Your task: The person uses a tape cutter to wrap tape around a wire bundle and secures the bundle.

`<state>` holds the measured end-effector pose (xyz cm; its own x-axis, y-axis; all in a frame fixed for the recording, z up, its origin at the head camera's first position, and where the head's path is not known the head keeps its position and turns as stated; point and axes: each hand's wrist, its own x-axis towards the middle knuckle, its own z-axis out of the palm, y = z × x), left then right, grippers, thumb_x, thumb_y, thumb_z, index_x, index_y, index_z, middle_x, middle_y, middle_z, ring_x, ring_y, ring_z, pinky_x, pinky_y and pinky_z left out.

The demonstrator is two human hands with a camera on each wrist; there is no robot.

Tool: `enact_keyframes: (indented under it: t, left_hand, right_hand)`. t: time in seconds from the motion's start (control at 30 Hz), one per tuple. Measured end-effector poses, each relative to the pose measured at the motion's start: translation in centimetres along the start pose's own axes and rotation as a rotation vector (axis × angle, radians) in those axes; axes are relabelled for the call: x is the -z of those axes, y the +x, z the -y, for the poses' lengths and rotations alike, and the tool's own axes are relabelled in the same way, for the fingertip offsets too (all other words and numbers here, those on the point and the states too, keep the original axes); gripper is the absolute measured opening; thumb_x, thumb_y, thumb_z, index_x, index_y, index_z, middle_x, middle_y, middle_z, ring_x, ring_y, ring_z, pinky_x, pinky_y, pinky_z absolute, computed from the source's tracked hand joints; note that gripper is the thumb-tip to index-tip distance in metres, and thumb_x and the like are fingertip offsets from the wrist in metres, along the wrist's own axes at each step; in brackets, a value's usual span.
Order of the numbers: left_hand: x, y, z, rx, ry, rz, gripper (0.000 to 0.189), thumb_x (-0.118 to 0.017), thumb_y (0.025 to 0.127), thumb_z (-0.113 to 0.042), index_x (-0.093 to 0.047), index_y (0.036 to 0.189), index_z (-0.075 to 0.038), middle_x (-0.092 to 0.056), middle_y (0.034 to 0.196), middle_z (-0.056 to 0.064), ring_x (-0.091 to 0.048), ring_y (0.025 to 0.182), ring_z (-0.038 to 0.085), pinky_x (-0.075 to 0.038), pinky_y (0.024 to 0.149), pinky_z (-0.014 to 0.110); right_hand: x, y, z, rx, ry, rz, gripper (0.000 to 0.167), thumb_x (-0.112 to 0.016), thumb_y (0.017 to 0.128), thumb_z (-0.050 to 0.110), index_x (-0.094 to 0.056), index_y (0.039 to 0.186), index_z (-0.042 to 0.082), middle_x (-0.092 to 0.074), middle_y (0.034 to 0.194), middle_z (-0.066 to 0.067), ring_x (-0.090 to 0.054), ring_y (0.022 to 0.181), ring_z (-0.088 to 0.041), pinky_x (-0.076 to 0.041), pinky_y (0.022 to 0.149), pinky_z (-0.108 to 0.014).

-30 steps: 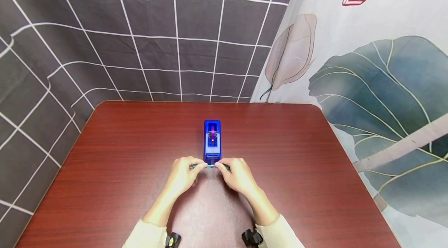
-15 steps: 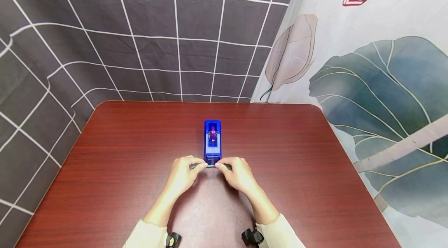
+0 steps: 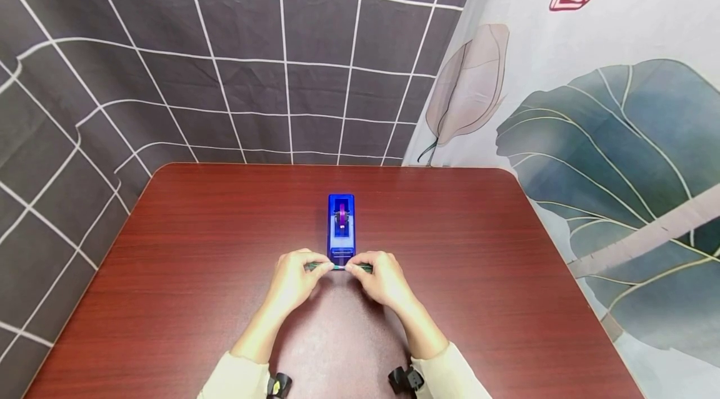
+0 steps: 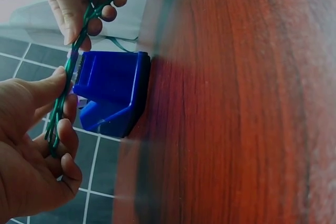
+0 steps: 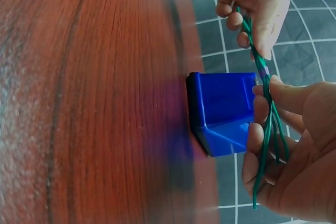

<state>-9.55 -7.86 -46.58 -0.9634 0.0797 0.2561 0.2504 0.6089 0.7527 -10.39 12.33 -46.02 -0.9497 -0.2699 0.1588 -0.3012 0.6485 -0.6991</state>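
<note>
Both hands hold one bundle of thin green wires (image 5: 269,114) sideways at the front end of a blue tape dispenser (image 3: 341,241). My left hand (image 3: 295,277) pinches the bundle left of its middle, thumb against fingertips. On the other side my right hand (image 3: 380,277) pinches it the same way. Between the two thumbs a short purplish band, apparently tape (image 5: 263,71), lies on the wires. Loose wire ends fan out over the curled fingers in both wrist views. The dispenser's cutting edge is close behind the bundle; whether they touch I cannot tell.
A tape roll with a purple core (image 3: 342,216) sits inside the dispenser. The dispenser stands on a reddish-brown wooden table (image 3: 214,236). Behind the table hangs a dark grey cloth (image 3: 247,30) with white grid lines; a pale leaf-patterned curtain (image 3: 529,42) hangs at the right.
</note>
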Motion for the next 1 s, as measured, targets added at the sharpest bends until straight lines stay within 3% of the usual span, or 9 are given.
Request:
enact_keyframes:
  t: [0.27, 0.43, 0.77, 1.0]
  left_hand:
    - [-0.07, 0.09, 0.13, 0.008, 0.015, 0.010, 0.006, -0.085, 0.082, -0.021, -0.081, 0.085, -0.017, -0.070, 0.076, -0.009, -0.055, 0.062, 0.004, -0.045, 0.061, 0.028]
    - [-0.01, 0.19, 0.05, 0.025, 0.011, 0.015, 0.006, -0.086, 0.081, -0.021, -0.081, 0.085, -0.019, -0.070, 0.077, -0.008, -0.060, 0.066, 0.006, -0.049, 0.065, 0.032]
    - [0.01, 0.38, -0.12, 0.034, -0.007, 0.024, 0.008, -0.085, 0.082, -0.020, -0.080, 0.087, -0.018, -0.070, 0.080, -0.009, -0.067, 0.071, 0.009, -0.051, 0.070, 0.038]
    - [0.01, 0.37, -0.27, 0.011, 0.047, 0.029, 0.010, -0.084, 0.084, -0.017, -0.080, 0.092, -0.014, -0.068, 0.081, -0.006, -0.065, 0.074, 0.015, -0.049, 0.075, 0.040]
  right_hand:
    - [-0.05, -0.05, 0.14, 0.035, -0.051, -0.001, 0.004, -0.076, 0.090, 0.017, -0.079, 0.086, 0.017, -0.071, 0.082, 0.006, -0.064, 0.075, -0.009, -0.051, 0.070, -0.033]
    - [-0.10, -0.18, 0.38, 0.062, -0.114, -0.030, 0.005, -0.078, 0.089, 0.020, -0.078, 0.087, 0.015, -0.070, 0.082, 0.007, -0.064, 0.077, -0.012, -0.051, 0.070, -0.034]
    - [-0.47, -0.19, 0.27, 0.148, -0.236, -0.100, 0.007, -0.083, 0.083, 0.020, -0.077, 0.085, 0.018, -0.067, 0.079, 0.007, -0.061, 0.072, -0.014, -0.048, 0.066, -0.037]
    - [-0.47, -0.12, 0.25, 0.174, -0.300, -0.096, 0.008, -0.082, 0.084, 0.022, -0.076, 0.088, 0.018, -0.065, 0.078, 0.007, -0.059, 0.066, -0.012, -0.047, 0.060, -0.034]
